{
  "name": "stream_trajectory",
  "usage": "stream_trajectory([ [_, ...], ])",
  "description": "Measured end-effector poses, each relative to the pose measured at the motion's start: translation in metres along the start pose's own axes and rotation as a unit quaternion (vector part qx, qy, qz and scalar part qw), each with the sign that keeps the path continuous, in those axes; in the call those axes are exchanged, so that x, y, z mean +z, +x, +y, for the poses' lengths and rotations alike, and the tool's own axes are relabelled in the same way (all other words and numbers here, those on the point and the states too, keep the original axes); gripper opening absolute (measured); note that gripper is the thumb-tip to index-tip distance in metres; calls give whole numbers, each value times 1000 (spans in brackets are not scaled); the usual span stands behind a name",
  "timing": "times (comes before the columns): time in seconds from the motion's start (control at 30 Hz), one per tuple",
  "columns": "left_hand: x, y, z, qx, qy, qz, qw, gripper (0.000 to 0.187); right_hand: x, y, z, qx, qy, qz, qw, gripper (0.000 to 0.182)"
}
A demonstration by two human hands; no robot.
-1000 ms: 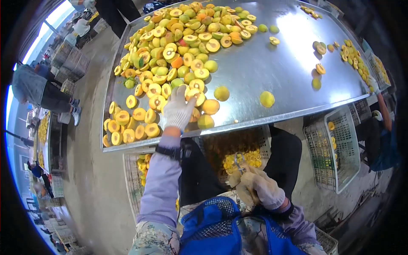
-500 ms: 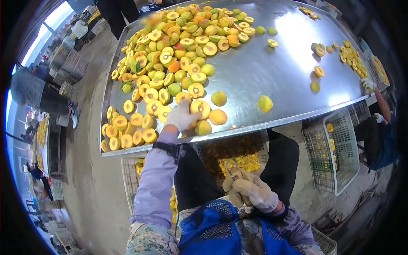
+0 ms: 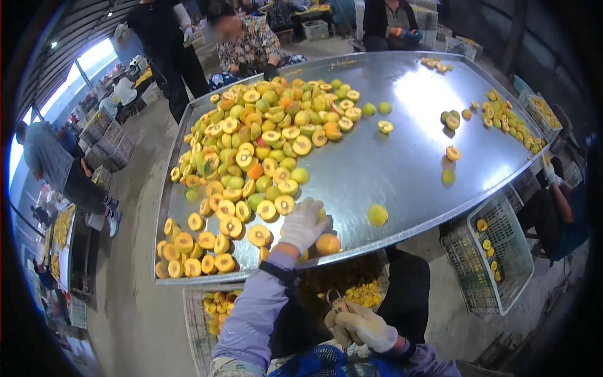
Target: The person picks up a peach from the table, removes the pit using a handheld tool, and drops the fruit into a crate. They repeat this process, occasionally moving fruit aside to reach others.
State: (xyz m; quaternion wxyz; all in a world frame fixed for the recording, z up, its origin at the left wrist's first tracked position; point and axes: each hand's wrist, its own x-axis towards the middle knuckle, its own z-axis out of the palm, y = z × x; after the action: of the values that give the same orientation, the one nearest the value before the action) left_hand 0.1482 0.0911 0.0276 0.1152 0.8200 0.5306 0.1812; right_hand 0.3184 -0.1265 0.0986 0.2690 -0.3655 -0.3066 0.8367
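Note:
My left hand (image 3: 303, 226), in a white glove, reaches over the near edge of the metal table (image 3: 402, 213). Its fingers curl round a yellow fruit (image 3: 322, 214), mostly hidden by the glove. Just beside it lies an orange fruit (image 3: 328, 244). Halved and whole yellow-green fruits (image 3: 264, 135) form a large pile beyond and to the left. Low in the view, above my lap, my right hand (image 3: 364, 325), in a stained glove, is closed on a small tool with a metal ring (image 3: 333, 296).
Under the table edge, one crate (image 3: 193, 327) holds fruit pieces. Another crate (image 3: 499, 251) stands at the right. A co-worker's gloved hand (image 3: 551, 173) is at the right table edge. Other people sit or stand beyond the table, and one person (image 3: 53, 157) stands at left.
The view has tilted up, showing more people behind the table. My left hand has shifted right from a halved fruit to the yellow fruit. My right hand still grips the ring tool.

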Motion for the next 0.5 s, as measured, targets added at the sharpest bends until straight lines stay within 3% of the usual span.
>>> stream_trajectory([
  [0.07, 13, 16, 6, 9, 38, 23, 999, 43, -1, -3, -3, -32, -39, 61, 997, 21],
  [0.13, 24, 26, 7, -95, 122, -142, 978, 41, -10, -6, 0, -25, -37, 102, 994, 22],
  [0.2, 31, 34, -3, -129, 99, -171, 972, 45, -11, -16, -12, -33, 6, 94, 995, 26],
  [0.3, 23, 19, -15, -135, -166, -86, 973, 47, -11, -17, -15, -48, 5, 107, 993, 23],
  [0.33, 18, 12, -12, -141, -162, -93, 972, 47, -9, -17, -18, -44, 2, 120, 992, 21],
  [0.37, 7, 3, -3, -172, -415, -74, 890, 47, -12, -15, -17, -45, 9, 106, 993, 19],
  [0.4, -3, -8, 6, -193, -639, -42, 744, 47, -11, -13, -18, -56, -16, 110, 992, 18],
  [0.47, -18, -36, 24, -138, -783, -30, 606, 47, -7, -13, -23, -54, -22, 113, 992, 18],
  [0.5, -25, -48, 36, -134, -774, -10, 619, 46, -7, -10, -23, -47, -20, 109, 993, 18],
])
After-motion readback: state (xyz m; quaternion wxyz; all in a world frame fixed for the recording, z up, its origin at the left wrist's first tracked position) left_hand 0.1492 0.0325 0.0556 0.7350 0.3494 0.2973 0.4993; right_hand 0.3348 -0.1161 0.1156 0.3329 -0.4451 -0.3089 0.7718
